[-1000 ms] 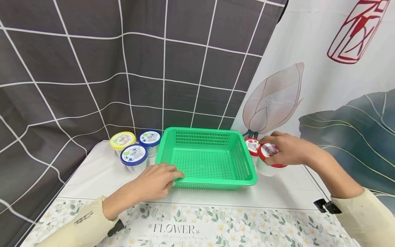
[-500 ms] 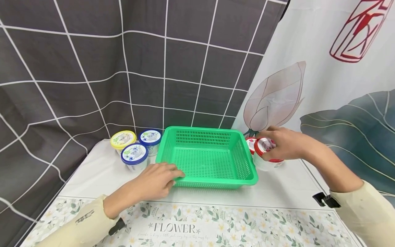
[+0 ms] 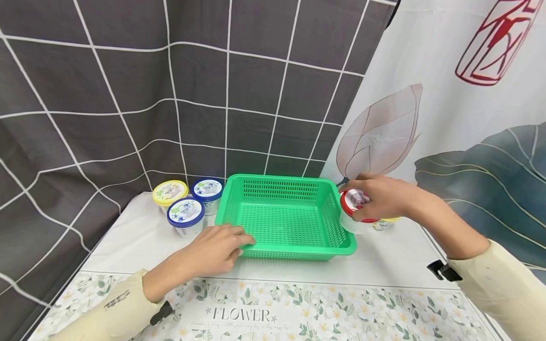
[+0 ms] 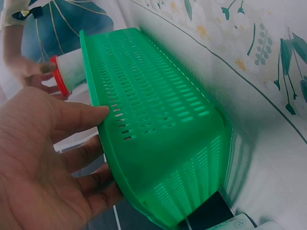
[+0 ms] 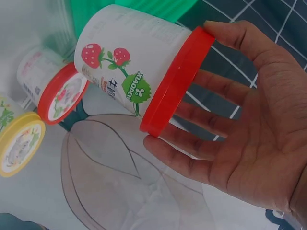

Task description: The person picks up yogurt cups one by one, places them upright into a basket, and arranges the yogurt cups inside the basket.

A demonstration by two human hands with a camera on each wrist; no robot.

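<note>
Dark backdrop [image 3: 196, 80]: charcoal cloth with a white grid, hanging behind and to the left, its lines bending over soft folds.
Pale backdrop [image 3: 431, 47]: white cloth on the right, meeting the dark one along a slanting edge.
Prints on it: pinkish bud [image 3: 379, 132], red outlined emblem [image 3: 495, 47], blue-green leaf [image 3: 482, 175] with light veins.
Worktop [image 3: 141, 246]: white, with a floral band [image 3: 332, 303] along the near side, lettered "FLOWER".
Light: soft, with faint shadows.

In the head view, the right hand [image 3: 381, 194] is partly covering a red-lidded tub [image 3: 353, 207], which is obscuring part of the rightmost yellow-lidded tub [image 3: 385, 224]; fine print [image 3: 240, 326] is appearing illegible.
</note>
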